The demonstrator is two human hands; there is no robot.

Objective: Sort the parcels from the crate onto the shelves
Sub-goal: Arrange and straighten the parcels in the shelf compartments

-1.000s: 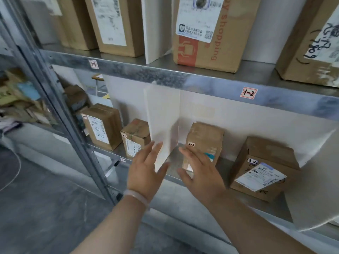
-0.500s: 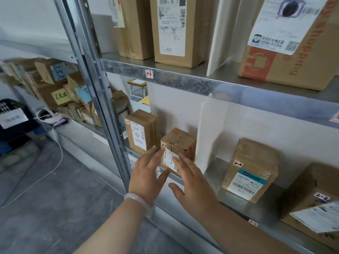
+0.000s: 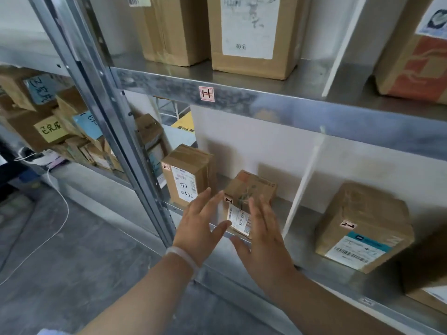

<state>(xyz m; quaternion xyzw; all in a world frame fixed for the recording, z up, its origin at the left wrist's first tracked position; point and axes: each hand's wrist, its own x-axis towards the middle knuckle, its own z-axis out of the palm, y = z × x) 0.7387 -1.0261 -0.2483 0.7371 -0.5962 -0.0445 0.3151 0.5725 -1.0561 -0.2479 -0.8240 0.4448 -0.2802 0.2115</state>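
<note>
A small brown parcel (image 3: 249,192) tagged 2-1 stands on the lower metal shelf (image 3: 304,264), left of a white divider (image 3: 302,189). My left hand (image 3: 200,223) and my right hand (image 3: 263,235) hover in front of it with straight, spread fingers, one at each side of its labelled face. Whether the fingertips touch the box I cannot tell. A taller 2-1 parcel (image 3: 186,177) stands just to its left. Right of the divider sits a parcel tagged 2-2 (image 3: 362,226). The crate is out of view.
The upper shelf (image 3: 266,102), tagged 1-1, carries large boxes (image 3: 251,35). A steel upright (image 3: 116,117) stands left of my hands. Beyond it a neighbouring rack holds several boxes with coloured notes (image 3: 50,129). A white cable (image 3: 58,213) trails over the grey floor.
The view has swung left, from the divider and the 2-2 bay to the 2-1 bay. Both hands have moved left with it and now flank the small 2-1 parcel.
</note>
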